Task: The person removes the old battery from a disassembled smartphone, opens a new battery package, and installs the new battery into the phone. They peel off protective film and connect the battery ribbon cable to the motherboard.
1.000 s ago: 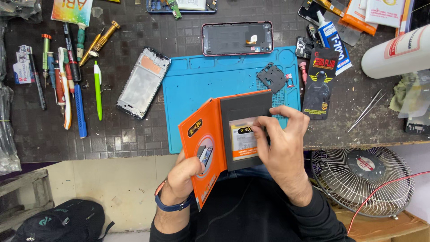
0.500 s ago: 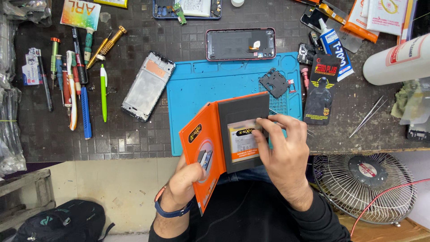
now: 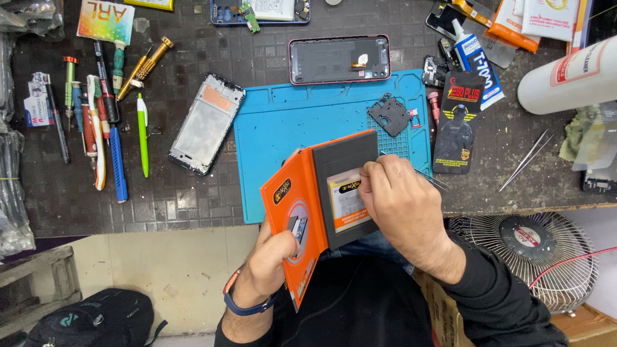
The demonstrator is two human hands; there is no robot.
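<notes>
My left hand (image 3: pixel 270 260) holds an orange package (image 3: pixel 286 193) that is opened like a book over the table's front edge, with the thumb on the orange flap. A dark insert (image 3: pixel 340 157) with a yellow and white label (image 3: pixel 347 202) fills its right half. My right hand (image 3: pixel 405 209) rests on the insert's right edge, its fingers pinched by the label around thin metal tweezers (image 3: pixel 434 181) that stick out to the right. A blue work mat (image 3: pixel 289 122) lies under and behind the package.
A phone frame (image 3: pixel 207 123) lies left of the mat and a pink-rimmed phone back (image 3: pixel 339 59) behind it. On the mat sits a small black plate (image 3: pixel 389 114). Screwdrivers and pens (image 3: pixel 96 122) line the left. At right are loose tweezers (image 3: pixel 524 160), a white bottle (image 3: pixel 572 74) and a fan (image 3: pixel 527 247).
My right hand has slid from the insert's top edge down to its right side, its fingers now pinched by the label. The package has stayed open in my left hand.
</notes>
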